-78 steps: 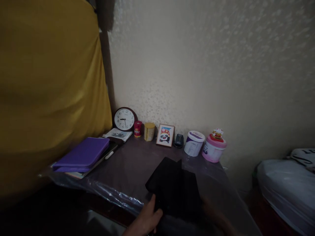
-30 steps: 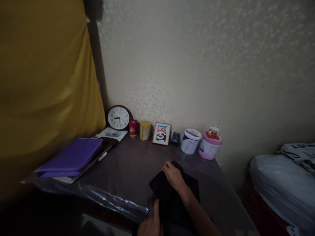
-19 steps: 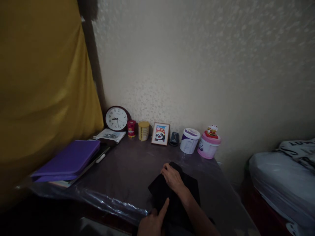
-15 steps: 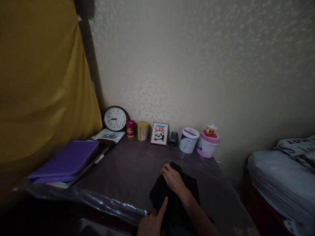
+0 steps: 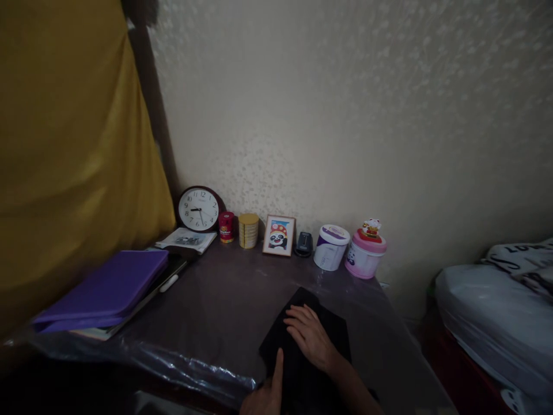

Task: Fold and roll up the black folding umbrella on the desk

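A black piece of folded cloth [image 5: 330, 325] lies near the front of the dark table; its kind is hard to make out in the dim light. Flat on its upper part rests my right hand [image 5: 310, 337], fingers stretched out and pointing left. My left hand [image 5: 265, 397] is at the cloth's lower left edge, its index finger straight and laid on the fabric. The other fingers of that hand are partly hidden at the bottom of the view.
Along the wall stand a clock [image 5: 199, 209], a red can [image 5: 226, 227], a yellow tin [image 5: 248, 230], a framed panda picture [image 5: 279, 236], a small dark device [image 5: 304, 244], a white tub [image 5: 332, 248] and a pink tub [image 5: 365, 256]. Purple folders [image 5: 103, 288] lie left on the table [image 5: 216, 311].
My right hand has slid down a little from the cloth's top edge and flattened. My left hand has shifted slightly left and down. The view has turned slightly.
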